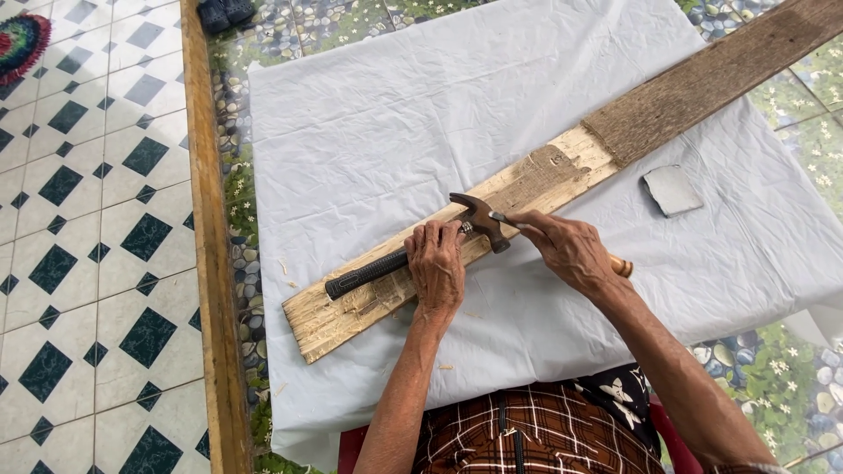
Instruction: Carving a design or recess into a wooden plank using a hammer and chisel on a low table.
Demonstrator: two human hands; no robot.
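A long wooden plank (562, 167) lies slantwise on a table under a white cloth (395, 105). Its near part is scraped pale and its far end is dark and weathered. A claw hammer (369, 273) with a black grip lies along the plank. My left hand (436, 263) grips its shaft just below the steel head (479, 218). My right hand (566, 250) holds a wooden-handled tool (622, 266). The tool's metal tip (499, 216) touches the hammer head.
A small flat grey rectangular piece (672, 190) lies on the cloth right of the plank. Wood chips lie scattered by the plank's near end. A wooden beam (211, 228) runs along the floor at left, beside patterned tiles. Dark shoes (224, 12) sit at the top.
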